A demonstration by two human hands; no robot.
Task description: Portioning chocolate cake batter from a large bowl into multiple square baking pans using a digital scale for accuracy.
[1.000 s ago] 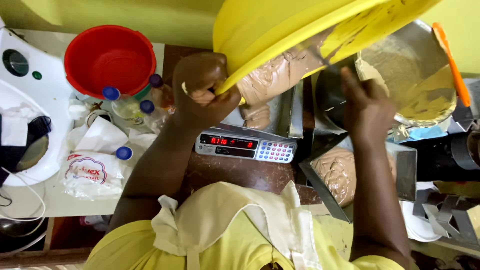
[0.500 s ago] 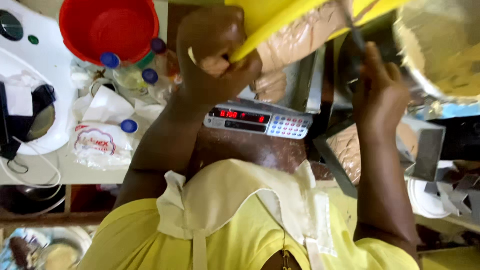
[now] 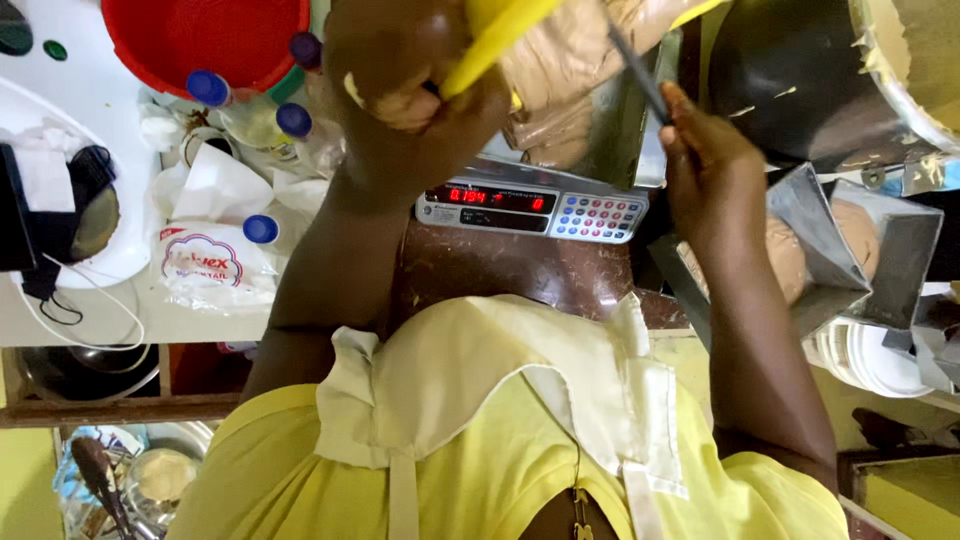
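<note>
Head view: the left hand (image 3: 420, 110) is clenched on the rim of a large yellow plastic bowl (image 3: 500, 30) at twelve o'clock, tipped over a digital weighing scale with a red display (image 3: 530, 208); the right hand (image 3: 705, 165), at one o'clock, pinches a thin dark metal scraper handle (image 3: 635, 75) above beige dough (image 3: 560, 60). The bowl is probably light and stiff, best gripped at its rim; the dough looks soft, sticky and heavy.
</note>
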